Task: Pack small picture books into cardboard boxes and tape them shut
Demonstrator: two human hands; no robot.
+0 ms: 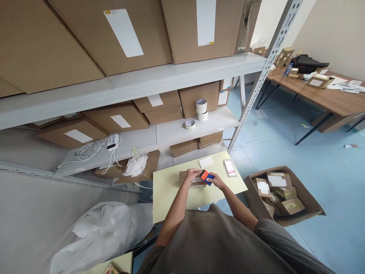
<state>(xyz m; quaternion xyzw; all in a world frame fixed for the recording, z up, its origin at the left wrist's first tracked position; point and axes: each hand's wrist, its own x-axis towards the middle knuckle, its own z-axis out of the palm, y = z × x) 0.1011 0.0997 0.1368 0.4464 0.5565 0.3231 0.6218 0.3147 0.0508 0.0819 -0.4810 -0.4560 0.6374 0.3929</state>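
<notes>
Over the pale yellow tabletop (168,196), my right hand (216,180) grips a small orange-and-blue thing (204,176) with a black edge; its exact kind is too small to tell. My left hand (192,174) meets that black edge from the left, its fingers pinched together. What lies between those fingertips is too small to make out. Beneath both hands sits a small brown cardboard box (182,178) with a white label, partly covered by them. A white paper (205,162) lies behind it, and a blurred-out label sheet (229,168) lies to the right.
Rolls of tape (190,124) and a white power strip (113,142) stand on the metal shelf (168,139) ahead, with large cartons above. An open carton (310,201) of small boxes is on the floor at right. A plastic bag (111,224) bulges at left.
</notes>
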